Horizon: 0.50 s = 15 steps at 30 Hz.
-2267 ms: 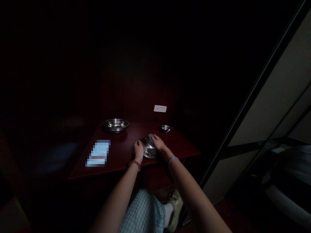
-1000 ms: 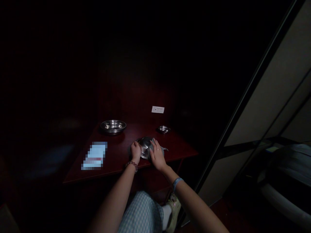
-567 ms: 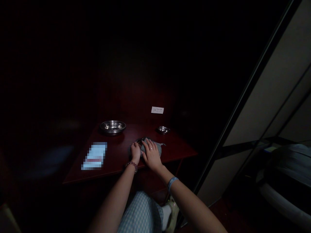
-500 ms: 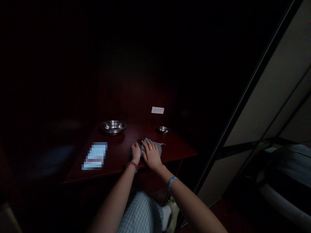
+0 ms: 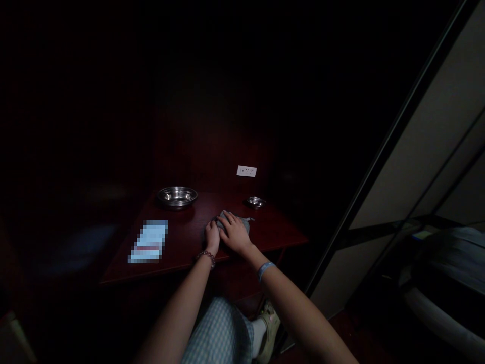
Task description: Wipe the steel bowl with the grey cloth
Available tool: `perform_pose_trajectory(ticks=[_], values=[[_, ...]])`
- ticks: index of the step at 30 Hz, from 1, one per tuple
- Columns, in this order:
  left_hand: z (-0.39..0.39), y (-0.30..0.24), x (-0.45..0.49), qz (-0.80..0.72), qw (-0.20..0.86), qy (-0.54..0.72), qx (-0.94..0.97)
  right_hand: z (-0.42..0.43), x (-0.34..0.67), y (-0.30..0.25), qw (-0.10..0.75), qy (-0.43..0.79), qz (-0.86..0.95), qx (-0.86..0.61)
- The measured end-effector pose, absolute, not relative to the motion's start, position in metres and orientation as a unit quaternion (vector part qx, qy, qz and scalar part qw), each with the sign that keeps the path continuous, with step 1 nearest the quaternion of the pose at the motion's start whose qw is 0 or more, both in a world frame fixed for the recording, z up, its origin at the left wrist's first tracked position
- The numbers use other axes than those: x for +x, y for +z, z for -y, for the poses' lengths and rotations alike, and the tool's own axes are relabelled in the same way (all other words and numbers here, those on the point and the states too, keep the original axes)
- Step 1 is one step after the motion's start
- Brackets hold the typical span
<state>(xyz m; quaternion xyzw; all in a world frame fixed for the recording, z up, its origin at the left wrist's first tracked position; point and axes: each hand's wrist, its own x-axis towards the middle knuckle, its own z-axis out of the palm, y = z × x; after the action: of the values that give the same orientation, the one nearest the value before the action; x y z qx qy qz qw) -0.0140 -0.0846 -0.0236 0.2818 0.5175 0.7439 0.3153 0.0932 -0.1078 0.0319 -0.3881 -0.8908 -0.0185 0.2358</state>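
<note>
A grey cloth (image 5: 242, 222) lies bunched on the dark red desk (image 5: 182, 242), with a thin loop or cord sticking out at its right end. My left hand (image 5: 212, 236) is closed at the cloth's left side, its fingers curled in and partly hidden. Over the top of the cloth, my right hand (image 5: 235, 235) bends its fingers around the far edge and holds it against the desk. The two hands nearly touch, and much of the cloth is covered by them.
A wide steel bowl or stack of bowls (image 5: 177, 197) stands at the back left. Behind the hands sits a small steel bowl (image 5: 256, 202). A phone-like lit screen, blurred out (image 5: 149, 241), lies on the left. A socket (image 5: 246, 171) is on the back wall.
My right hand's fingers have drawn closer together and bent over the cloth, which looks more gathered. The dark patch between the hands is now covered. The bowls have not moved.
</note>
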Motion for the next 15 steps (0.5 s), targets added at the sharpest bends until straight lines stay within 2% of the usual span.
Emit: perform_pose_trajectory(ticks=[6, 15], values=[[0.093, -0.016, -0.012, -0.537, 0.369, 0.725, 0.224, 0.081, 0.092, 0.041, 0.226, 0.046, 0.890, -0.392], [0.092, -0.016, -0.013, -0.556, 0.381, 0.708, 0.208, 0.056, 0.082, 0.050, 0.201, 0.098, 0.863, -0.454]])
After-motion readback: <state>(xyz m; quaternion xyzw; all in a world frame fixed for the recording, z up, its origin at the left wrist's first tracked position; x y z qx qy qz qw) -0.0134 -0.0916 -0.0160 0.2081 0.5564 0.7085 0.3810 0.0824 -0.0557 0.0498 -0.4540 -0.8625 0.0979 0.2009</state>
